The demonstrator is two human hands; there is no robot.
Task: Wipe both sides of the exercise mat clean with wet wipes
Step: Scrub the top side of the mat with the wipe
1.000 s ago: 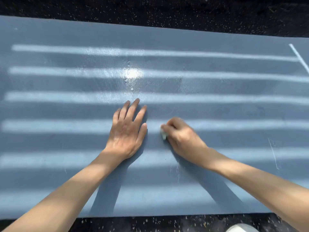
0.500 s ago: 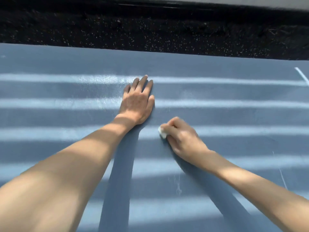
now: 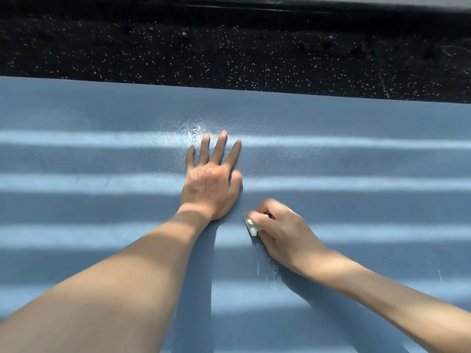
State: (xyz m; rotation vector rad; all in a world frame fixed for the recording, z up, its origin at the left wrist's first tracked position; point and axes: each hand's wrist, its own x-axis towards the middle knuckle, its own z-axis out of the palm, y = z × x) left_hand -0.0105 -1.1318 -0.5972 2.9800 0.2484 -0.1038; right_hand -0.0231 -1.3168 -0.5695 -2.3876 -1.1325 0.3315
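A blue exercise mat point(image 3: 356, 154) lies flat across the whole lower view, striped with bands of sunlight. My left hand point(image 3: 210, 182) presses flat on it near the middle, fingers straight and spread. Just to its right, my right hand point(image 3: 280, 230) curls its fingers round a small white wet wipe point(image 3: 252, 226) and holds it against the mat. Most of the wipe is hidden under the fingers. A shiny wet patch point(image 3: 188, 131) shows just beyond my left fingertips, and small wet streaks point(image 3: 270, 271) lie beside my right wrist.
Beyond the mat's far edge runs a black speckled floor point(image 3: 229, 52). A dark ledge or wall base point(image 3: 331, 6) crosses the top of the view.
My left hand has slid forward toward the mat's far edge and spread its fingers. The view has tilted up, showing more floor. My right hand stays in the same spot with the wipe.
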